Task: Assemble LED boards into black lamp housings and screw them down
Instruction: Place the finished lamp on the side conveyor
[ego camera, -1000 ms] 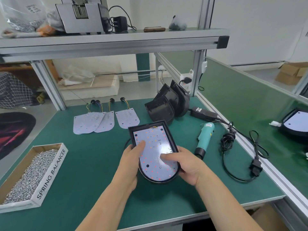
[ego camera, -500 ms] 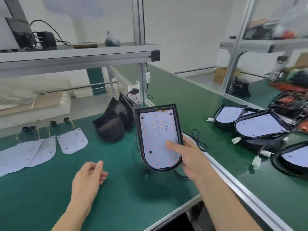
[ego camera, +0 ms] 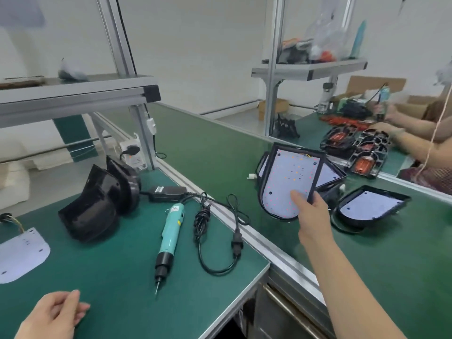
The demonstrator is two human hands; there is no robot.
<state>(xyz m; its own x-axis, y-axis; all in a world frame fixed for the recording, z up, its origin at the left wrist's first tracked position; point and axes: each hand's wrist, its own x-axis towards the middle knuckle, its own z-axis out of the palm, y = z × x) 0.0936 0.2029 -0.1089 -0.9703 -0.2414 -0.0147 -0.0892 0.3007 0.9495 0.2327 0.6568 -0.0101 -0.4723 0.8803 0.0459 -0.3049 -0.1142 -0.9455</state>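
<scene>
**A:** On the head camera, your right hand (ego camera: 310,216) is out over the green line (ego camera: 220,148) to the right of your bench (ego camera: 122,277). It pinches the lamp housing (ego camera: 299,150) near its rounded end, with the thumb flat on the LED board (ego camera: 291,177) seated inside and the other fingers hidden behind the shell. The unit hangs clear of the surface, tilted, with its face towards you.

**B:** Your left hand (ego camera: 51,314) is low at the near edge of the bench, fingers loosely curled, holding nothing. I'd read this as the hand-off step. The unit looks bound for the line, where a filled housing (ego camera: 371,207) lies just beyond it.

**A:** Agreed, though I can't tell whether the dark spots on your board are driven screws or open holes. Check that before you let go.

**B:** To set it down you need a bare patch of the line, beside the other units rather than on top of them. Lower it level so the board faces up.

**A:** After that, the next round starts on your bench. The empty housings (ego camera: 97,209) stand stacked at the back and a loose board (ego camera: 19,255) lies at the far left. The screwdriver (ego camera: 168,241) lies in the middle, tip towards the near edge.

**B:** Your left hand is nearest the loose board. Your right will have to come back for the screwdriver.
</scene>
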